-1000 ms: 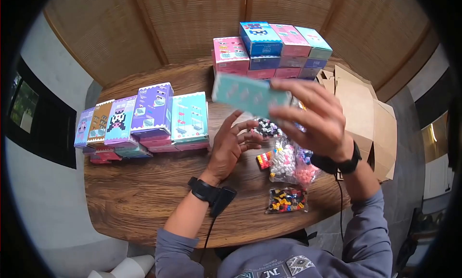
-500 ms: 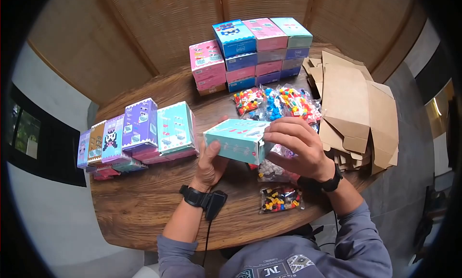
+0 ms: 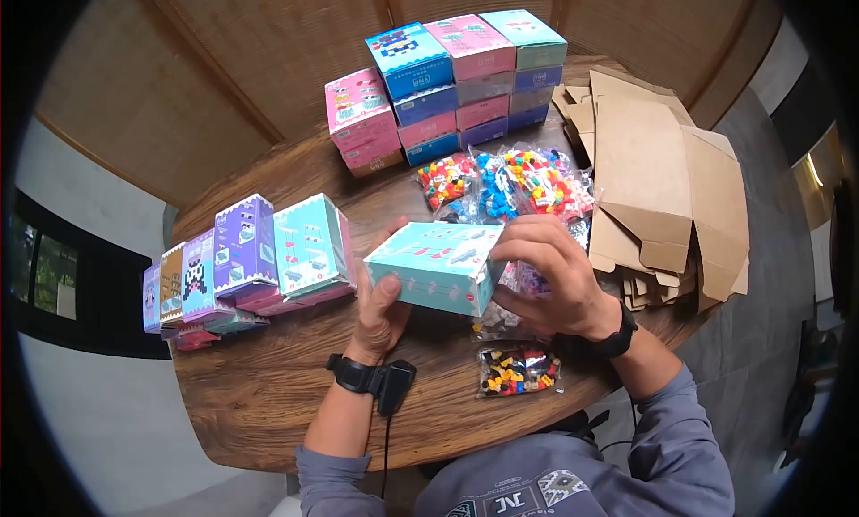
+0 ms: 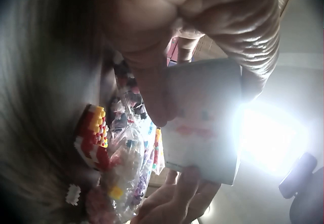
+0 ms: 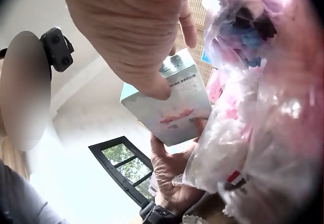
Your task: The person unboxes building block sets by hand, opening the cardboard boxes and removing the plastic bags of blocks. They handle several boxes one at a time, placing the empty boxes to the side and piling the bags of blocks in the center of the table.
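Observation:
A small teal cardboard box [image 3: 434,247] with printed pictures is held up over the table in front of the chest. My left hand [image 3: 378,320] grips its left end, thumb on the near side. At the opposite end, my right hand [image 3: 564,271] has bent fingers on the edge of the box. In the right wrist view, the right thumb lies against a pale printed face of the box [image 5: 185,110], near its end panel. The left wrist view shows the left thumb and fingers on either side of the box [image 4: 202,125]. Clear bags of toy bricks [image 3: 537,190] lie behind and below it.
Stacked colourful boxes [image 3: 429,101] stand at the back of the wooden table [image 3: 268,410]. Another group of boxes [image 3: 246,249] is at the left. Flattened brown cardboard [image 3: 644,177] is piled at the right. One bag of bricks [image 3: 519,371] lies near the front edge.
The right hand has brought the box down and left from its raised, blurred position. The left hand, empty before, has taken hold of its left end. The head view has shifted too.

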`<state>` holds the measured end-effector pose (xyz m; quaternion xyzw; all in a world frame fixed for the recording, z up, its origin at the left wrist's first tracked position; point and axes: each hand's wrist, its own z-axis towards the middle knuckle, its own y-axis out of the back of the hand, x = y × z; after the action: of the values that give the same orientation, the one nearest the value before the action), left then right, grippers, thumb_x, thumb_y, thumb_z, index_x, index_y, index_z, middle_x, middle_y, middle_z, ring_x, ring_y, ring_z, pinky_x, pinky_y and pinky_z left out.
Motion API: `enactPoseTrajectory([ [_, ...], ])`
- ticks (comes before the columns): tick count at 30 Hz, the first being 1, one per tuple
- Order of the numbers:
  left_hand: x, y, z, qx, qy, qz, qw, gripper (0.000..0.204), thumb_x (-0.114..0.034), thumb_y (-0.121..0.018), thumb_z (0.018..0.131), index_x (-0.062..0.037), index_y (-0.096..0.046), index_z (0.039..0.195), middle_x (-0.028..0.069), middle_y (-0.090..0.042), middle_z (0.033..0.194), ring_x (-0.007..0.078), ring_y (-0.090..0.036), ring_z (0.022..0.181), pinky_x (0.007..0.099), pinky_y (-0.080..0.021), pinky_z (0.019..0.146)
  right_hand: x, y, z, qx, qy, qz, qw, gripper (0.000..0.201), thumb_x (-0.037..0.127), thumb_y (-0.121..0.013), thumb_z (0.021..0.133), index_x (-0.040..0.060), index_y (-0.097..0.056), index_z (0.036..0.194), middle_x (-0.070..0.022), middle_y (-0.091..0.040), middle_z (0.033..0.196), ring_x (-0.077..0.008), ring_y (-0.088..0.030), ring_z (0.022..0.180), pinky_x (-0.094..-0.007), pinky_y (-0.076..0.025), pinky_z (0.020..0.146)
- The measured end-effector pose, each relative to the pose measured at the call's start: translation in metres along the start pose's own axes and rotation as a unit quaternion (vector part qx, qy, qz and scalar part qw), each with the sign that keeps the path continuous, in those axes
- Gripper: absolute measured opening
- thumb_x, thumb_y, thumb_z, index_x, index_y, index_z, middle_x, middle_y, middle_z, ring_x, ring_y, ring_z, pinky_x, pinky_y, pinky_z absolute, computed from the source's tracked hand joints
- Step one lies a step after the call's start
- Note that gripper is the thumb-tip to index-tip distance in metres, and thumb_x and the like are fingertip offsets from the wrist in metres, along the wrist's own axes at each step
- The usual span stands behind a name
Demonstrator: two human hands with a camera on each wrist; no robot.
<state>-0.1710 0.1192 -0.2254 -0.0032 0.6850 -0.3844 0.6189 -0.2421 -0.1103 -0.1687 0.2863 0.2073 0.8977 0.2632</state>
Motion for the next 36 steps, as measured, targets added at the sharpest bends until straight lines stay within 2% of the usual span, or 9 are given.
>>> enactPoseTrajectory([
  [4, -0.0008, 0.0000, -0.0005, -0.003, 0.004, 0.006, 1.000, 0.100, -0.051, -0.079, 0.074, -0.0012, -0.032, 0.147, 0.0167, -0.049, 0.138, 0.0287, -0.048, 0.129, 0.0415, -0.036, 0.111, -0.0016, 0.0011, 0.0016, 0.002, -0.006, 0.008, 1.000, 0.055, 0.002, -0.082, 0.063, 0.0063, -0.058, 0.112, -0.0097, -0.062, 0.108, -0.0310, -0.061, 0.102, -0.0409, -0.050, 0.088],
  [7, 0.0015, -0.0008, 0.0019, 0.015, -0.007, 0.031, 0.999, 0.101, -0.047, -0.080, 0.074, 0.0052, -0.030, 0.145, 0.0186, -0.050, 0.134, 0.0275, -0.049, 0.126, 0.0388, -0.038, 0.108, 0.0006, 0.0033, 0.0033, 0.011, -0.021, 0.004, 1.000, 0.055, 0.003, -0.083, 0.062, 0.0059, -0.058, 0.111, -0.0092, -0.063, 0.106, -0.0303, -0.061, 0.101, -0.0409, -0.049, 0.088],
  [15, -0.0011, -0.0020, 0.0008, 0.014, 0.003, 0.018, 1.000, 0.100, -0.046, -0.079, 0.075, 0.0058, -0.030, 0.145, 0.0191, -0.050, 0.134, 0.0274, -0.049, 0.127, 0.0383, -0.038, 0.109, -0.0021, 0.0009, -0.0039, -0.002, -0.022, 0.015, 1.000, 0.053, 0.005, -0.084, 0.061, 0.0061, -0.058, 0.108, -0.0082, -0.063, 0.103, -0.0296, -0.060, 0.097, -0.0405, -0.049, 0.085],
  [24, -0.0010, -0.0017, 0.0003, 0.007, 0.007, 0.025, 1.000, 0.100, -0.046, -0.079, 0.075, 0.0065, -0.030, 0.144, 0.0191, -0.051, 0.134, 0.0265, -0.050, 0.126, 0.0378, -0.038, 0.108, 0.0001, 0.0021, -0.0027, 0.012, -0.041, -0.018, 0.999, 0.051, 0.003, -0.083, 0.060, 0.0087, -0.065, 0.107, -0.0069, -0.062, 0.107, -0.0288, -0.057, 0.099, -0.0393, -0.048, 0.085],
  [36, -0.0011, -0.0013, 0.0021, -0.003, -0.008, 0.035, 0.999, 0.099, -0.047, -0.079, 0.075, 0.0064, -0.031, 0.144, 0.0197, -0.051, 0.133, 0.0271, -0.050, 0.126, 0.0381, -0.038, 0.108, 0.0028, 0.0024, -0.0025, 0.020, -0.043, -0.002, 0.999, 0.049, 0.001, -0.083, 0.057, 0.0056, -0.058, 0.098, -0.0088, -0.060, 0.102, -0.0288, -0.058, 0.095, -0.0385, -0.047, 0.081],
])
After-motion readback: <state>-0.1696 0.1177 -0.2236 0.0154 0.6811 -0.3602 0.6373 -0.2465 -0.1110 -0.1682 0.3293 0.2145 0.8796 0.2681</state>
